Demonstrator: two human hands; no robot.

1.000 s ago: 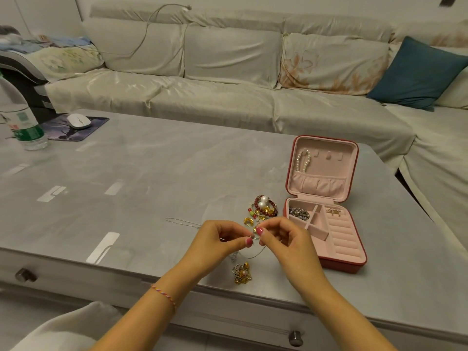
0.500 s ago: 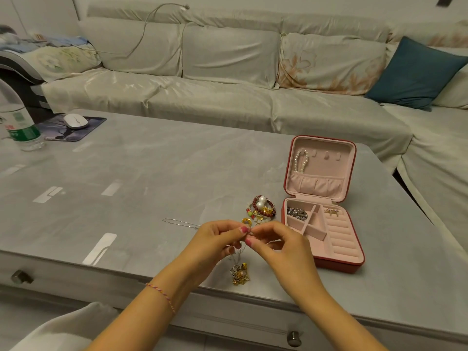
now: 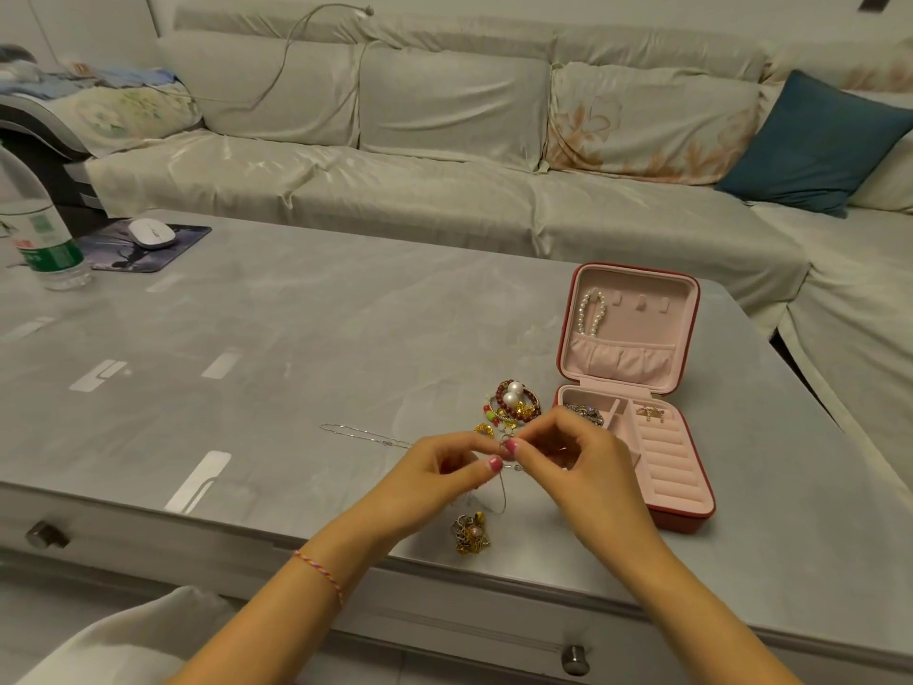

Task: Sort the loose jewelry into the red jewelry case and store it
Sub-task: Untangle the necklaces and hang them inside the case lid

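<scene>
The red jewelry case (image 3: pixel 691 520) lies open on the grey table (image 3: pixel 296 338), its pink lid upright with a pearl bracelet (image 3: pixel 592 311) hung inside. A silver piece (image 3: pixel 585 413) and a gold ring (image 3: pixel 649 412) sit in its tray. My left hand (image 3: pixel 435 479) and my right hand (image 3: pixel 578 467) meet fingertip to fingertip and pinch a thin silver chain (image 3: pixel 503 491), which dangles between them. Just beyond the hands lies a pile of beaded bracelets and pearls (image 3: pixel 514 405). A gold tangle of jewelry (image 3: pixel 472 532) lies near the table's front edge. Another silver chain (image 3: pixel 355 432) stretches left.
A water bottle (image 3: pixel 42 234) stands at the far left, beside a white mouse (image 3: pixel 150 233) on a dark mouse pad (image 3: pixel 185 244). A covered sofa with a teal cushion (image 3: pixel 815 145) runs behind the table. Drawer knobs (image 3: pixel 575 659) stick out below the front edge.
Both hands stayed together over the same spot, working the thin chain between their fingertips; the fingers shifted slightly. The case and the piles have not moved.
</scene>
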